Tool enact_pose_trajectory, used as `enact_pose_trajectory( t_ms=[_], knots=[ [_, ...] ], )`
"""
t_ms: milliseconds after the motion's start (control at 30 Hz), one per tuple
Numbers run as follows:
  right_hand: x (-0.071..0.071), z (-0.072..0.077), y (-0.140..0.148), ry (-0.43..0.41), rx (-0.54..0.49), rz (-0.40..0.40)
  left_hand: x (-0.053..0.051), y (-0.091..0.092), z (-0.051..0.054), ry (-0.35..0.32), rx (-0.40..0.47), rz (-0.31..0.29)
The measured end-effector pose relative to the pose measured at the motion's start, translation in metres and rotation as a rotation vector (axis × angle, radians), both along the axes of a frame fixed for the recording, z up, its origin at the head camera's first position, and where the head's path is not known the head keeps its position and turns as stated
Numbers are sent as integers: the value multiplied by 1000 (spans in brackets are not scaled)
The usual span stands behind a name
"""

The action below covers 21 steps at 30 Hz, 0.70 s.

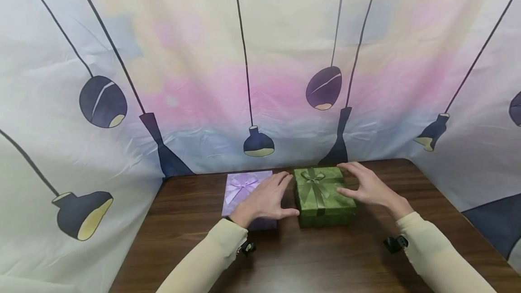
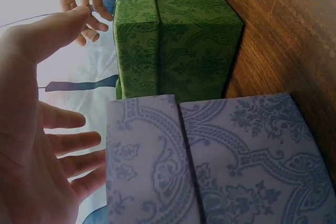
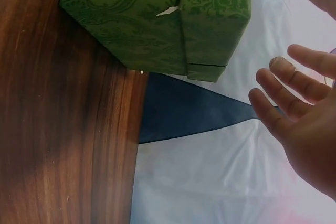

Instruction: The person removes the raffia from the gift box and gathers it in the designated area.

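A green gift box (image 1: 327, 200) with a green ribbon bow stands on the table, its lid on. Left of it is a lilac gift box (image 1: 232, 193) with a pale purple bow, partly covered by my left hand (image 1: 264, 200). That hand spreads its fingers over the lilac box, thumb toward the green box's left side. On the green box's right side, my right hand (image 1: 374, 189) has its fingers spread, holding nothing. In the right wrist view the fingers (image 3: 281, 95) stand apart from the green box (image 3: 152, 19). The lilac box (image 2: 236, 156) shows patterned sides in the left wrist view.
The dark wooden table (image 1: 179, 234) has its back edge just behind both boxes. A cloth backdrop (image 1: 203, 103) printed with hanging lamps surrounds the table at the back and sides. A small black device (image 1: 395, 244) sits at the right wrist, another (image 1: 247, 248) at the left.
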State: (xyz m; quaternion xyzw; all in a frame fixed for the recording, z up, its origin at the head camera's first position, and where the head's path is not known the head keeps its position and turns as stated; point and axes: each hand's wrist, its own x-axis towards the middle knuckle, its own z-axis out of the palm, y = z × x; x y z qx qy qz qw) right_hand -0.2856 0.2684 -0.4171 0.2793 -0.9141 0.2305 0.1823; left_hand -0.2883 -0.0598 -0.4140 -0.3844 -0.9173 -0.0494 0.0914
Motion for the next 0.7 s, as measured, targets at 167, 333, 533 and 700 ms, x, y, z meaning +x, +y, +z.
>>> enact_pose_trajectory(
  t_ms=[167, 333, 533, 700],
  knots=[
    [-2, -3, 2, -56, -3, 22, -3, 3, -2, -31, 3, -3],
    [-3, -8, 3, -107, -42, 22, -2, 5, -5, -43, 20, 5],
    [-3, -13, 5, -255, -59, 26, -2, 8, -10, -104, 23, 28],
    [-3, -14, 8, -339, -107, 24, -3, 13, -11, -153, 45, 41]
  ],
)
